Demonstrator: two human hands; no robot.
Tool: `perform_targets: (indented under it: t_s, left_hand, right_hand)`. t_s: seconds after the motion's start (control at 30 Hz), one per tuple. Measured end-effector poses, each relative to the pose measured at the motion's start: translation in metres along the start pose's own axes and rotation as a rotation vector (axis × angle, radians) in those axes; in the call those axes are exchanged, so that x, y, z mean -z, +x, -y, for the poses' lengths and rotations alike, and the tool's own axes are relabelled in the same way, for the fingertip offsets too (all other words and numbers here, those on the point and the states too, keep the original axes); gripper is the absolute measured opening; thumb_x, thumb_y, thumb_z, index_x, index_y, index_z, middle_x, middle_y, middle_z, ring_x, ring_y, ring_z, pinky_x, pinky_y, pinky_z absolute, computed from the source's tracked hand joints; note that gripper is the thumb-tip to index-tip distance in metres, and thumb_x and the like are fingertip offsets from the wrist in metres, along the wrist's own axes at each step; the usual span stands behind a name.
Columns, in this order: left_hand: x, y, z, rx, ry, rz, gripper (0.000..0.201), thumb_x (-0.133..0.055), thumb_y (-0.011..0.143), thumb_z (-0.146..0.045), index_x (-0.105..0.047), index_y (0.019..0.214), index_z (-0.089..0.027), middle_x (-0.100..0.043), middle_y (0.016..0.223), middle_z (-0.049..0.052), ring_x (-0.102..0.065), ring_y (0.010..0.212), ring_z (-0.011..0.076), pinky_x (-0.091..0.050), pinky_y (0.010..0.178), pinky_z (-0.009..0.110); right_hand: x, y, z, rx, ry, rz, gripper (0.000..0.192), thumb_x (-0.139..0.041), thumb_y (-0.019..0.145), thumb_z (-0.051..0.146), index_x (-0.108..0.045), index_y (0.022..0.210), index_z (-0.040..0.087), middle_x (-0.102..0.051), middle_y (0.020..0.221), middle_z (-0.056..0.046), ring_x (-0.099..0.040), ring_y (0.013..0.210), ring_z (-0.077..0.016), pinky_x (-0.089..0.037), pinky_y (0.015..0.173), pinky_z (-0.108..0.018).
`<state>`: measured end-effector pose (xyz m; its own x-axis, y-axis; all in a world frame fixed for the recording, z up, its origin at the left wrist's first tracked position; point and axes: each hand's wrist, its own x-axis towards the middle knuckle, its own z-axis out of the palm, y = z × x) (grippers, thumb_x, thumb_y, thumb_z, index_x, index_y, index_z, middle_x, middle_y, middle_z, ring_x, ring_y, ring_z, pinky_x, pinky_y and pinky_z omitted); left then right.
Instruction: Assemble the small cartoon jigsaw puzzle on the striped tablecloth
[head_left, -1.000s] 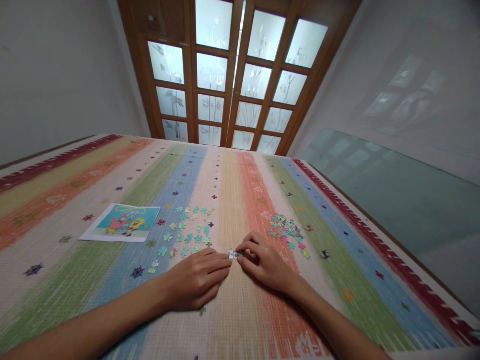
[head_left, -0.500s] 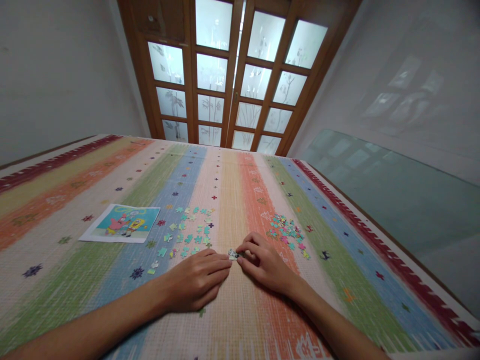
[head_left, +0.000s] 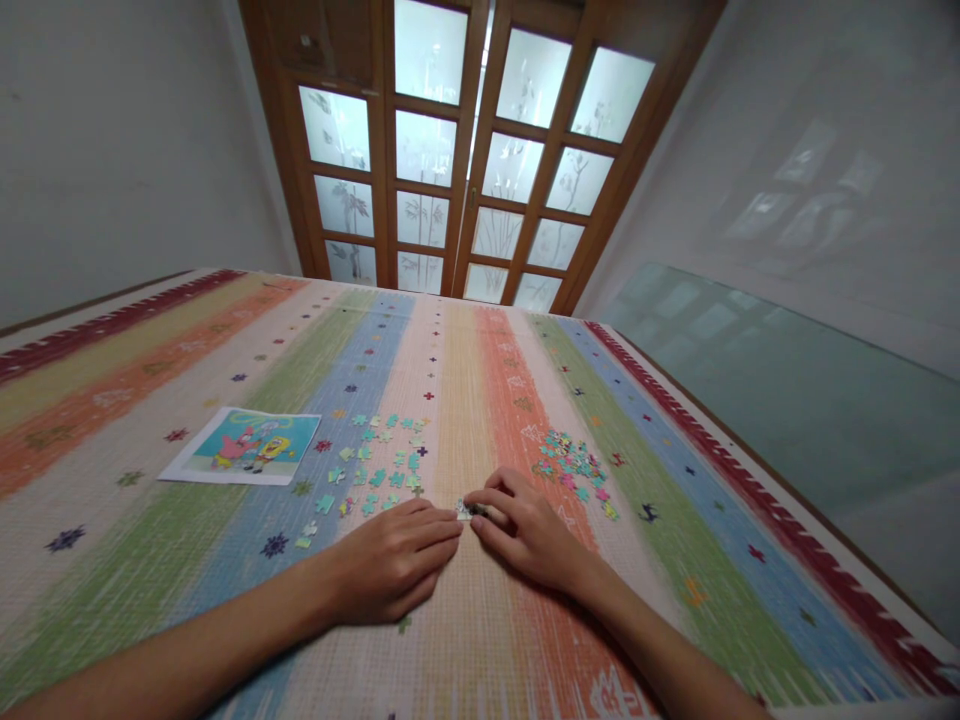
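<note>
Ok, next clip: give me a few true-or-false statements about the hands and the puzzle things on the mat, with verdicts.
1. Both hands meet at a small puzzle piece. True.
2. The reference picture lies right of the right hand. False: it lies far left, beyond the left hand.
3. A heap of loose pieces sits just beyond the right hand. True.
4. The left hand is raised off the striped mat. False: it rests flat on it.

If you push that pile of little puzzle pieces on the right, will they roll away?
Probably not. The pile of puzzle pieces looks flat and thin, so pieces would likely slide or scatter rather than roll. The woven striped mat looks rough, which may slow them. They seem very light: the right hand pinches one small piece with just its fingertips.
</note>
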<state>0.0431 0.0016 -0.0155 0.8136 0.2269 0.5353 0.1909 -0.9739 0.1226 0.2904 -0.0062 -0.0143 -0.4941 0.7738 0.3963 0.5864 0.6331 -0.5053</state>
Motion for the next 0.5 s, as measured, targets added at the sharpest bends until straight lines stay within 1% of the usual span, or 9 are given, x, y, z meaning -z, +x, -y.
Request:
perform_targets:
  t_s: [0.13,0.23,0.33,0.43,0.5]
  left_hand:
    - [-0.002,-0.001,0.001,-0.012,0.019,-0.007,0.03,-0.043,0.097,-0.008,-0.063,0.12,-0.008,-0.074,0.114,0.016,-0.069,0.106,0.027,-0.058,0.093,0.045]
    - [-0.003,-0.001,0.002,-0.015,0.031,-0.003,0.032,-0.045,0.096,-0.008,-0.063,0.122,-0.01,-0.074,0.112,0.016,-0.069,0.106,0.0262,-0.059,0.093,0.043]
    - [-0.004,0.0,0.0,-0.047,0.053,0.012,0.032,-0.046,0.094,-0.008,-0.064,0.121,-0.012,-0.074,0.108,0.016,-0.07,0.103,0.0259,-0.06,0.091,0.042]
    - [0.0,0.002,0.002,-0.081,0.086,0.029,0.029,-0.048,0.094,-0.008,-0.066,0.116,-0.013,-0.074,0.102,0.015,-0.07,0.097,0.0243,-0.06,0.088,0.041]
    - [0.008,0.003,0.007,-0.067,0.111,0.019,0.025,-0.049,0.094,-0.009,-0.066,0.111,-0.015,-0.074,0.098,0.012,-0.07,0.091,0.0221,-0.06,0.085,0.038]
  right_hand:
    - [-0.002,0.0,0.001,0.022,-0.032,0.001,0.017,-0.059,0.096,0.022,-0.074,0.104,0.019,-0.062,0.094,-0.008,-0.06,0.087,-0.0202,-0.05,0.077,-0.035]
    - [-0.004,-0.001,0.0,0.026,-0.04,-0.003,0.016,-0.058,0.096,0.021,-0.073,0.103,0.019,-0.062,0.094,-0.008,-0.06,0.088,-0.0204,-0.05,0.077,-0.035]
    - [-0.005,0.0,0.0,0.022,-0.048,-0.004,0.015,-0.058,0.096,0.021,-0.073,0.101,0.019,-0.062,0.094,-0.007,-0.06,0.088,-0.0208,-0.05,0.077,-0.035]
    - [-0.006,0.0,0.0,0.036,-0.059,-0.005,0.015,-0.058,0.096,0.02,-0.072,0.1,0.018,-0.062,0.093,-0.008,-0.06,0.088,-0.0211,-0.049,0.077,-0.035]
    - [-0.007,0.0,0.0,0.047,-0.073,-0.009,0.015,-0.057,0.097,0.02,-0.072,0.1,0.018,-0.062,0.093,-0.008,-0.06,0.088,-0.0212,-0.049,0.077,-0.035]
